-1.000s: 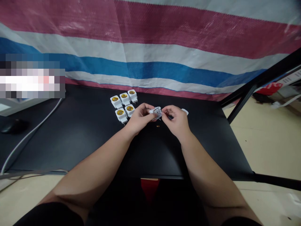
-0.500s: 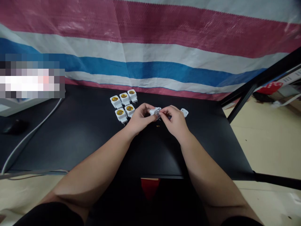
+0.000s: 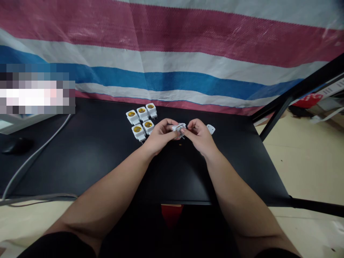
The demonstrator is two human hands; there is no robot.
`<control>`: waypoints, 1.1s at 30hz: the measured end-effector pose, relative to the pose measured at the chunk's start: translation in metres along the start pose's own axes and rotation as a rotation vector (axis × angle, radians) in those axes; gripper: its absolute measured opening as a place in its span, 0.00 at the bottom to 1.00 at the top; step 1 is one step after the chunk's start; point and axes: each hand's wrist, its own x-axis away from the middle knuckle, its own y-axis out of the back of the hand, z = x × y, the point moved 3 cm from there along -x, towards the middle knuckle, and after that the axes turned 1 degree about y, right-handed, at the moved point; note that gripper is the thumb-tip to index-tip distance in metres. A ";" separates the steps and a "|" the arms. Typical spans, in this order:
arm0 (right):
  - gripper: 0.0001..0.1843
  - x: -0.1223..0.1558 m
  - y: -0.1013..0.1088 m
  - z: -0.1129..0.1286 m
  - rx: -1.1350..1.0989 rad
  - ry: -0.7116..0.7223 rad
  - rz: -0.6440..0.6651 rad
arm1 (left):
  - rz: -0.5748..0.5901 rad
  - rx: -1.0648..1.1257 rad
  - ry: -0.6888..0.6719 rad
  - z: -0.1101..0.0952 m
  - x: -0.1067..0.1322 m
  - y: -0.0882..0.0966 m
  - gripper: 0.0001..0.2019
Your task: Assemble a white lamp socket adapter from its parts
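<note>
My left hand (image 3: pixel 159 134) and my right hand (image 3: pixel 199 136) meet over the middle of the black table (image 3: pixel 88 157). Between their fingertips they hold a small white plug-in lamp socket (image 3: pixel 178 127); my left hand grips its body and my right fingers pinch its right side. A tiny brass part (image 3: pixel 180 144) lies on the table just below the hands. A white cover piece (image 3: pixel 211 129) lies just right of my right hand. Left of my left hand sits a cluster of several white sockets with brass centres (image 3: pixel 141 120).
A striped red, white and blue tarp (image 3: pixel 172 57) hangs behind the table. A grey cable (image 3: pixel 32 157) runs across the left part of the table past a dark mouse (image 3: pixel 16 145). A black metal frame (image 3: pixel 292 93) stands to the right over a pale floor.
The socket has been turned in my fingers and now shows its side. My right fingers have closed in on it. Both hands stay in the same spot.
</note>
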 end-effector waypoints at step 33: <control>0.11 0.005 0.005 0.013 0.061 0.190 -0.084 | -0.065 -0.006 -0.089 0.002 -0.004 0.005 0.21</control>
